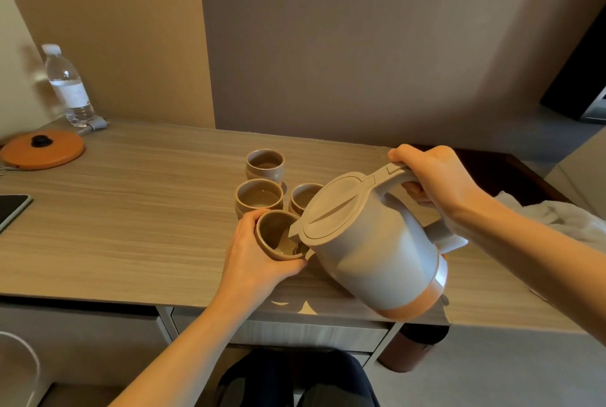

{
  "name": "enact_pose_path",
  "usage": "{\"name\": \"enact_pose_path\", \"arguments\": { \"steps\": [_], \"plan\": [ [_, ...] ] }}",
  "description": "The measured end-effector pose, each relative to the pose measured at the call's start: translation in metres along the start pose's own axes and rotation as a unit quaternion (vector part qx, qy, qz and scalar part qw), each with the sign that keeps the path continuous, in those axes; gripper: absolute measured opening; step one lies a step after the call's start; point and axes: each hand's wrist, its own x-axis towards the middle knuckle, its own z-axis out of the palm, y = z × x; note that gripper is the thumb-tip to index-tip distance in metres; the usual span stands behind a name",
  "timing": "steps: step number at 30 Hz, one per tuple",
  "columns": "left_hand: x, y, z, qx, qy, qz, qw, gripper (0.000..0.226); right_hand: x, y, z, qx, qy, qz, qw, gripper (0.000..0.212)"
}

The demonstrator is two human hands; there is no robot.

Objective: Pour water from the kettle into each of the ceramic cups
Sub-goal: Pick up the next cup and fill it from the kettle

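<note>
Kettle (370, 242) tilted over the nearest ceramic cup (278, 236)
Its handle is gripped by the right hand (433, 180); the cup is clasped by the left hand (252, 252)

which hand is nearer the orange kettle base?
Left. The left hand grips a cup mid-desk, well right of the orange kettle base; the right hand holds the kettle handle, farther right.

No text, brand, number or sign can be read here. The water bottle (67, 85), well to the left of the kettle (370, 242) and farther back, carries a pale label (77, 93) with a few faint grey marks, too small and blurred to make out.
</note>
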Motion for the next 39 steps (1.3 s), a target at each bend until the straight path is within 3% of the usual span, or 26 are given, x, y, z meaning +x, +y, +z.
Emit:
{"name": "enact_pose_path", "arguments": {
  "steps": [30,39],
  "plan": [
    [-0.006,-0.008,0.000,-0.037,0.006,-0.040,0.998,0.085,0.007,-0.010,0.013,-0.059,-0.024,-0.007,0.998,0.047],
    [-0.006,-0.010,0.000,-0.042,0.006,-0.040,0.998,0.085,0.007,-0.013,0.015,-0.049,-0.040,-0.010,0.998,0.056]
  ]
}}
